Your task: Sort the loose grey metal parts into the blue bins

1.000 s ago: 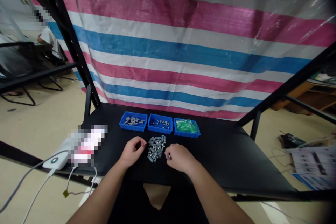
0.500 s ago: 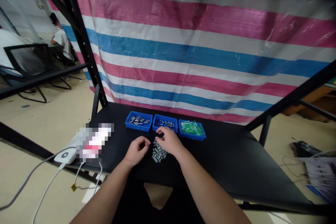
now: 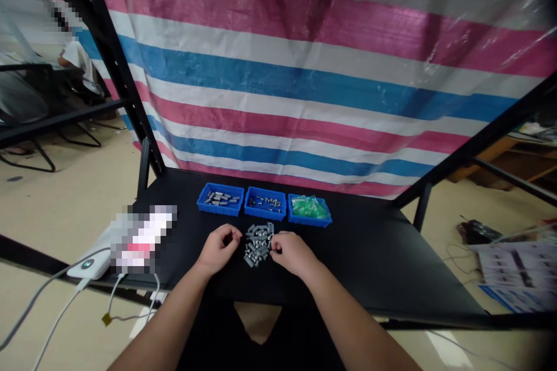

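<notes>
A pile of small grey metal parts (image 3: 257, 244) lies on the black table between my hands. My left hand (image 3: 221, 248) is just left of the pile, its fingers curled with thumb and fingertips close together; what it holds, if anything, is too small to name. At the pile's right edge, my right hand (image 3: 290, 250) has its fingers bent into a pinch, and its fingertips are too small to read. Behind the pile stand three blue trays: one with grey cylinders (image 3: 220, 199), one with small screws (image 3: 265, 203), one with green plastic bags (image 3: 310, 210).
On the table's left (image 3: 174, 261) are a blurred-out device (image 3: 145, 237) and a white power bank (image 3: 89, 265) with cables. A striped sheet (image 3: 278, 93) hangs behind, between black frame posts. A seated person (image 3: 80, 64) is in the far left background.
My right hand has moved back from the middle tray to the pile's right side, uncovering the screws and more of the pile. The view has shifted slightly right.
</notes>
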`<move>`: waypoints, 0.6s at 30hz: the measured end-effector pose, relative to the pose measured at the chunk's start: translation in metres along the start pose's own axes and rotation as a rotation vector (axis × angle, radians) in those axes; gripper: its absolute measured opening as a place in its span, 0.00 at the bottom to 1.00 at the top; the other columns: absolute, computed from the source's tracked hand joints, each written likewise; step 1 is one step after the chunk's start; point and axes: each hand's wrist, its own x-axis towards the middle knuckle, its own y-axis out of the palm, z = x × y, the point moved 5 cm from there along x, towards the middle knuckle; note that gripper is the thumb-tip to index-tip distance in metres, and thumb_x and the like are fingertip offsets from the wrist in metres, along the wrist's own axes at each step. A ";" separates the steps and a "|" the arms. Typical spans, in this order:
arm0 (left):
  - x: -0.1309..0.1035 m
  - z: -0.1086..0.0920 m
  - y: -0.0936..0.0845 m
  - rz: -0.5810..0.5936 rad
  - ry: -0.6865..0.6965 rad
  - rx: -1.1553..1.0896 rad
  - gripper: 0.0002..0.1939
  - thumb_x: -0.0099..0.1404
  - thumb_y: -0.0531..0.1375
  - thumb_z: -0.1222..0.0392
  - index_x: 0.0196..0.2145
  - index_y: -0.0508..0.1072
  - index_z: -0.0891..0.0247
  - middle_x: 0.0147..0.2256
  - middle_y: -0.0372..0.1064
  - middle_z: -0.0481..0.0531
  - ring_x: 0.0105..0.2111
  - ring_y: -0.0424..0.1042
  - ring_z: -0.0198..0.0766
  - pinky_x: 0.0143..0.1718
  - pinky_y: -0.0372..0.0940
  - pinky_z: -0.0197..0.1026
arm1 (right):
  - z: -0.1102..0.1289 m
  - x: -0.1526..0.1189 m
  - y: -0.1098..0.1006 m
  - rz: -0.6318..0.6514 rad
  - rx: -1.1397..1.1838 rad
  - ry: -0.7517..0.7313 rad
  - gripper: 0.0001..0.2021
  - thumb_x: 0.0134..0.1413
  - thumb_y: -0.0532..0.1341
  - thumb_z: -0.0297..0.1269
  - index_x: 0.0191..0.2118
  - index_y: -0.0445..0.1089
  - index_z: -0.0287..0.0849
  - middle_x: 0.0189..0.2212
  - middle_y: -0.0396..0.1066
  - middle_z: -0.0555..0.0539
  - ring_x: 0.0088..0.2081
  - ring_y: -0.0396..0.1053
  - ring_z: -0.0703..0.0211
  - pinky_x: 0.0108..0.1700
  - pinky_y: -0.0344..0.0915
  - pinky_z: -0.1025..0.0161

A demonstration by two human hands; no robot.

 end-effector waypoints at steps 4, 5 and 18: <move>0.000 0.000 0.000 -0.003 0.007 0.008 0.07 0.66 0.59 0.58 0.35 0.75 0.62 0.33 0.73 0.51 0.34 0.71 0.38 0.37 0.64 0.38 | 0.005 0.006 -0.008 0.080 0.074 -0.076 0.04 0.43 0.65 0.26 0.25 0.72 0.42 0.25 0.71 0.52 0.27 0.67 0.64 0.30 0.58 0.68; 0.000 0.001 0.000 -0.004 0.009 0.008 0.07 0.66 0.59 0.58 0.35 0.75 0.62 0.33 0.73 0.51 0.34 0.72 0.38 0.37 0.64 0.38 | 0.007 0.010 -0.017 0.001 0.115 -0.092 0.04 0.45 0.65 0.27 0.26 0.72 0.43 0.25 0.71 0.52 0.27 0.68 0.63 0.30 0.59 0.68; -0.001 0.003 0.000 -0.012 -0.005 -0.011 0.07 0.65 0.59 0.59 0.36 0.76 0.62 0.33 0.72 0.51 0.33 0.71 0.38 0.37 0.64 0.39 | -0.009 0.008 0.001 -0.214 0.149 -0.058 0.07 0.50 0.63 0.29 0.36 0.72 0.46 0.34 0.70 0.50 0.30 0.67 0.63 0.34 0.63 0.67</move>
